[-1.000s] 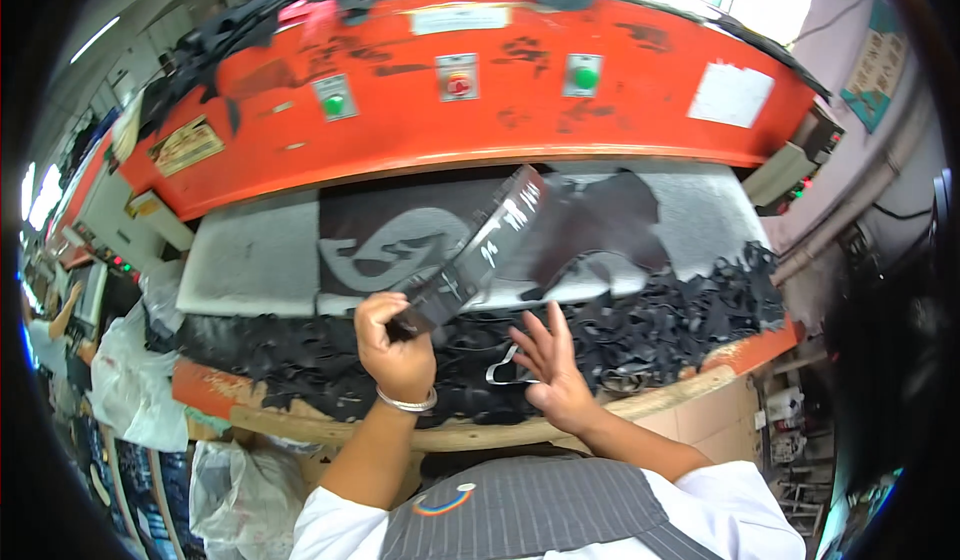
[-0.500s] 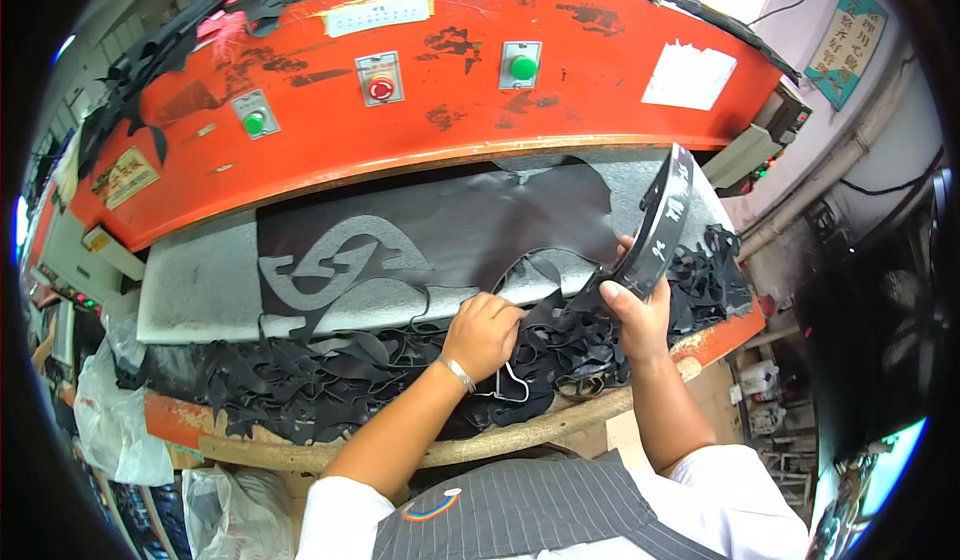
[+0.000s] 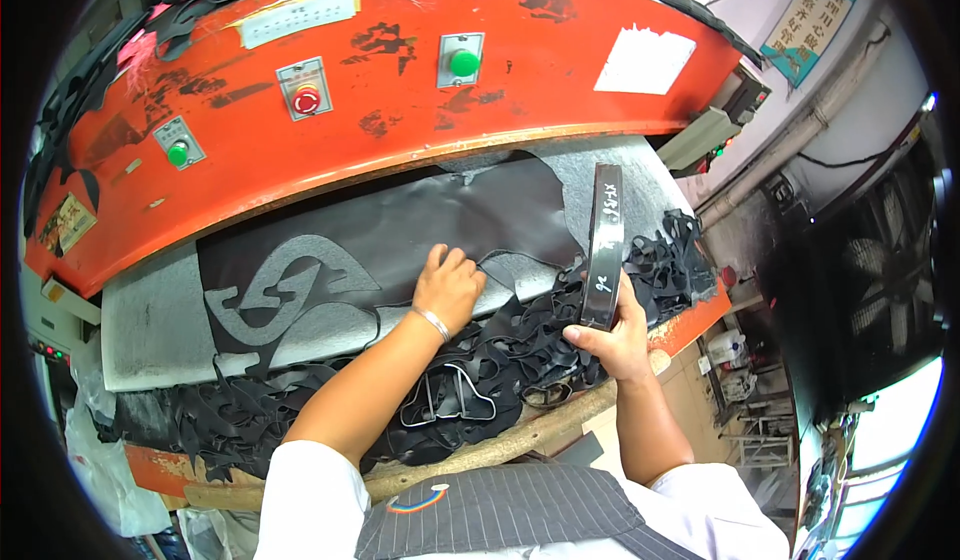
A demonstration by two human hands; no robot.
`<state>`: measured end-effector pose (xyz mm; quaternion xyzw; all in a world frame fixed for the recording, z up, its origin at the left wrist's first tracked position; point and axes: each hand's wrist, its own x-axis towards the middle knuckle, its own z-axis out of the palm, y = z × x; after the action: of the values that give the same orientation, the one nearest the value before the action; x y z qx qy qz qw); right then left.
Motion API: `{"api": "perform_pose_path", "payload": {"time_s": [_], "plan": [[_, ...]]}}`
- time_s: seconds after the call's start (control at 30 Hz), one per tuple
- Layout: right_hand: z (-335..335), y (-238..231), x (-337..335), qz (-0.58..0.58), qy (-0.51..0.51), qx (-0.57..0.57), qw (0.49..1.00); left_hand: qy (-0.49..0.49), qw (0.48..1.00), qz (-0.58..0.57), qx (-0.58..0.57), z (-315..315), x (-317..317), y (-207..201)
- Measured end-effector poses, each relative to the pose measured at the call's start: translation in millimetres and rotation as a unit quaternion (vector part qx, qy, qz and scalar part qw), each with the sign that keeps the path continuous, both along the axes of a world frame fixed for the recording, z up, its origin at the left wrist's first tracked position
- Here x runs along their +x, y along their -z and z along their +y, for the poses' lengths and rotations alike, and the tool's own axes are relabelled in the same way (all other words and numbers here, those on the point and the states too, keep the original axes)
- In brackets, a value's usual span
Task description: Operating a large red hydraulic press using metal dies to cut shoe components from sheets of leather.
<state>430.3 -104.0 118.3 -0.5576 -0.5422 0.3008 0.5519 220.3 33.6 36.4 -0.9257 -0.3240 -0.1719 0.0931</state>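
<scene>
Right grip (image 3: 625,348) pinching black die (image 3: 602,250); left grip (image 3: 450,290) over dark leather (image 3: 430,215), closure unclear.
I see plastic bag (image 3: 110,470), contents unclear.

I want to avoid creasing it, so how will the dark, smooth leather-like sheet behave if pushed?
The dark, smooth leather-like sheet is probably floppy, judging by its soft ripples. It might buckle first around the curved cut-outs, where the material narrows.
</scene>
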Motion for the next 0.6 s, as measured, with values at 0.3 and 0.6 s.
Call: {"api": "perform_pose_path", "payload": {"time_s": [0.3,0.6], "plan": [[8,-23,32,-0.269,-0.032,0.03,0.962,0.176,0.948,-0.146,-0.223,-42,14,-14],[108,-23,-23,-0.487,-0.248,0.111,0.83,-0.075,0.948,-0.121,-0.286,-20,-34,-32]]}}
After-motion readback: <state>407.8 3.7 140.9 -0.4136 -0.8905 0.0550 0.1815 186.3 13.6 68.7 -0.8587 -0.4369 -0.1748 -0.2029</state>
